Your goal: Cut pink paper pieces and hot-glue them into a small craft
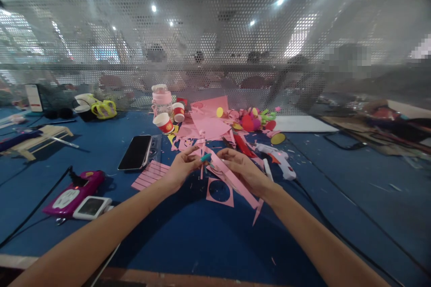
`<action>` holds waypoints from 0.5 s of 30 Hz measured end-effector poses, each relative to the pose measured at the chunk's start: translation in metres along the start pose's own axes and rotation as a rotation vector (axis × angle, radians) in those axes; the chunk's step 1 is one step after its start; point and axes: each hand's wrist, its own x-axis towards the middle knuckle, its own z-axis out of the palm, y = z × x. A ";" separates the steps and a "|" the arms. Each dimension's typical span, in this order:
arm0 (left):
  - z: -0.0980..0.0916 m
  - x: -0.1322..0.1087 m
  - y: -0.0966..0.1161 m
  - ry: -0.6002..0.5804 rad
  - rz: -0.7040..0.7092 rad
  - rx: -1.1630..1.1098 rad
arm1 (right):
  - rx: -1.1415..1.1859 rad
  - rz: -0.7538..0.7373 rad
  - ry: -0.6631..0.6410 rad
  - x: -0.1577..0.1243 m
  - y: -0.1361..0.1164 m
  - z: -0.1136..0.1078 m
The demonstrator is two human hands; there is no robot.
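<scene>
My left hand [182,167] is closed in a pinch on a narrow pink paper strip [202,171] that stands nearly upright. At its thumb tip shows a small teal piece [205,157]; I cannot tell if it is held or a nail. My right hand [243,168] is closed on a longer pink paper strip [235,182], which slants down to the right and nearly meets the left fingers. Below the hands lies a pink paper square with a round hole [230,202]. Pink sheets and scraps [210,125] are heaped just beyond the fingers.
Right of my hands lies a white glue gun [283,163] with its cord. To the left are a phone [135,152], lined pink paper [150,175] and a purple power strip [76,193]. Paper cups [163,123] and a pink bottle [162,98] stand behind, before a perforated screen [188,31].
</scene>
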 end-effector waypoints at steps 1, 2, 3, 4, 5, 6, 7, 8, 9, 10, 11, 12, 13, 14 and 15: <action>0.000 0.000 0.000 -0.006 -0.007 -0.006 | -0.034 -0.014 0.030 0.001 0.001 0.000; 0.000 0.000 0.000 -0.016 -0.012 -0.008 | -0.066 -0.021 0.040 0.001 0.001 0.001; 0.000 0.000 0.000 -0.027 -0.015 -0.006 | -0.093 -0.020 0.035 0.002 0.002 0.002; 0.000 0.000 -0.001 -0.038 -0.014 0.002 | -0.116 -0.015 0.030 0.002 0.002 0.002; -0.001 0.000 -0.001 -0.050 -0.011 0.014 | -0.135 -0.013 0.031 0.003 0.002 0.003; -0.001 0.000 -0.001 -0.063 -0.007 0.030 | -0.151 -0.016 0.035 0.004 0.002 0.003; -0.002 0.000 -0.002 -0.077 0.000 0.047 | -0.162 -0.024 0.043 0.005 0.003 0.003; -0.003 -0.001 -0.002 -0.094 0.010 0.068 | -0.174 -0.035 0.056 0.005 0.003 0.002; -0.003 -0.001 -0.002 -0.111 0.019 0.090 | -0.192 -0.047 0.064 0.006 0.003 0.002; -0.003 -0.001 -0.002 -0.124 0.028 0.112 | -0.221 -0.065 0.070 0.006 0.003 0.001; -0.003 -0.002 -0.002 -0.130 0.034 0.134 | -0.264 -0.090 0.079 0.007 0.004 0.000; -0.002 -0.002 -0.001 -0.128 0.036 0.153 | -0.320 -0.124 0.097 0.006 0.004 0.000; -0.001 -0.002 -0.001 -0.119 0.037 0.166 | -0.384 -0.166 0.124 0.006 0.004 0.000; 0.000 -0.003 -0.001 -0.107 0.038 0.172 | -0.451 -0.210 0.160 0.005 0.004 0.001; 0.001 -0.003 -0.001 -0.095 0.040 0.173 | -0.517 -0.247 0.200 0.003 0.004 0.002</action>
